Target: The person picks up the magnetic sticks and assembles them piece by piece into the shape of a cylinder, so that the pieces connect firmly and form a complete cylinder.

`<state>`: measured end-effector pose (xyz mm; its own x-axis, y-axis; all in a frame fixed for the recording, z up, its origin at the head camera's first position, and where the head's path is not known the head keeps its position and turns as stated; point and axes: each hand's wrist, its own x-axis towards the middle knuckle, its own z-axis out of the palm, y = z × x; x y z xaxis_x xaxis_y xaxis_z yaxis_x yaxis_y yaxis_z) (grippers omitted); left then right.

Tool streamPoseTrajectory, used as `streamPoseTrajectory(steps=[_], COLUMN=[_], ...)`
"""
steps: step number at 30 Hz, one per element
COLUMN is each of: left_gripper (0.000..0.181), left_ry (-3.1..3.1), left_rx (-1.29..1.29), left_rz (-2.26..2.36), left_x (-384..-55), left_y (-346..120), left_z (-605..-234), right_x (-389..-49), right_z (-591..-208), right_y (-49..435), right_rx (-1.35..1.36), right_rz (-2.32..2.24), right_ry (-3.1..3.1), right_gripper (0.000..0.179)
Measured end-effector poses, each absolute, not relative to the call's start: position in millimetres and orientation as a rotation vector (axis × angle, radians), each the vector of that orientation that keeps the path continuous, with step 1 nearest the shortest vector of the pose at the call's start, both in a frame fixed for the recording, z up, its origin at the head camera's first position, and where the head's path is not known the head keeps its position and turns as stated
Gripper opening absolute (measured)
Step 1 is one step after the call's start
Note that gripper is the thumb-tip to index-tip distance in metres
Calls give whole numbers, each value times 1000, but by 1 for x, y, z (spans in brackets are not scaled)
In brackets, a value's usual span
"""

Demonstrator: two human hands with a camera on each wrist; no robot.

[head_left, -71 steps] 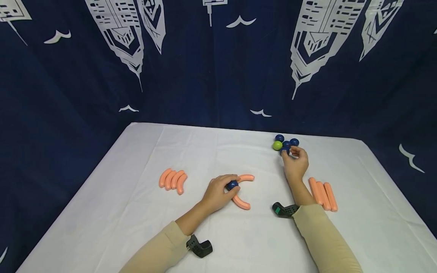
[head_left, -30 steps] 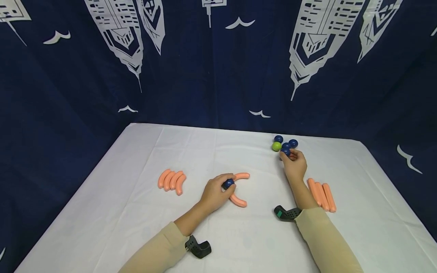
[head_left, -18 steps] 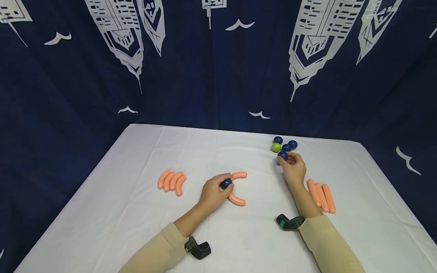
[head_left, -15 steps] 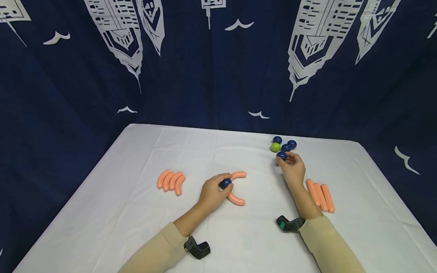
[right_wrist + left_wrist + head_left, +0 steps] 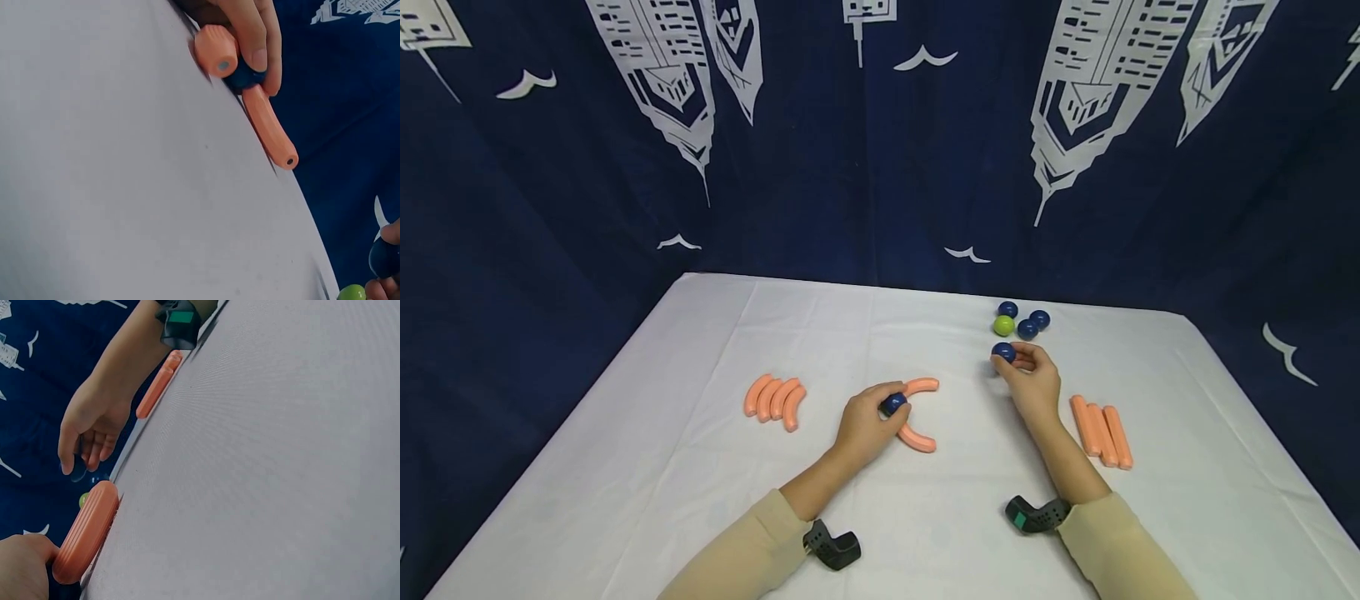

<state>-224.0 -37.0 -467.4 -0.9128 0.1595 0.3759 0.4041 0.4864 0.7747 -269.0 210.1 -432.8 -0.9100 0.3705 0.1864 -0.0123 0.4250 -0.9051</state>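
In the head view my left hand (image 5: 863, 427) grips a blue ball (image 5: 892, 404) low over the table's middle. Two curved orange rods reach out from that ball to the right, an upper rod (image 5: 922, 385) and a lower rod (image 5: 917, 439); the right wrist view shows a small metal-looking disc in the end of each rod (image 5: 270, 128). My right hand (image 5: 1036, 387) pinches a second blue ball (image 5: 1003, 352) between thumb and fingers. Just beyond it lie a green ball (image 5: 1003, 326) and three blue balls (image 5: 1027, 329). My left palm hides part of the gripped ball.
Several curved orange rods (image 5: 775, 402) lie side by side to the left. Three straight orange rods (image 5: 1101, 432) lie right of my right forearm. A white cloth (image 5: 625, 467) covers the table, and a dark blue printed curtain (image 5: 820, 183) hangs behind its far edge.
My right hand has drawn its blue ball away from the group, towards me and to the left. The left hand, with ball and curved rods, has shifted slightly left.
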Motion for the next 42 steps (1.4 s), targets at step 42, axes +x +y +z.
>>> streamPoseTrajectory(steps=[42], left_gripper=[30], left_ry=[-2426], left_rx=[-449], left_rz=[-1372], left_x=[-226], left_y=[-38], left_z=[-470], right_x=[-254], right_z=[-454], right_y=[171], right_rx=[130], right_rz=[1558], right_ry=[-2597], right_gripper=[39])
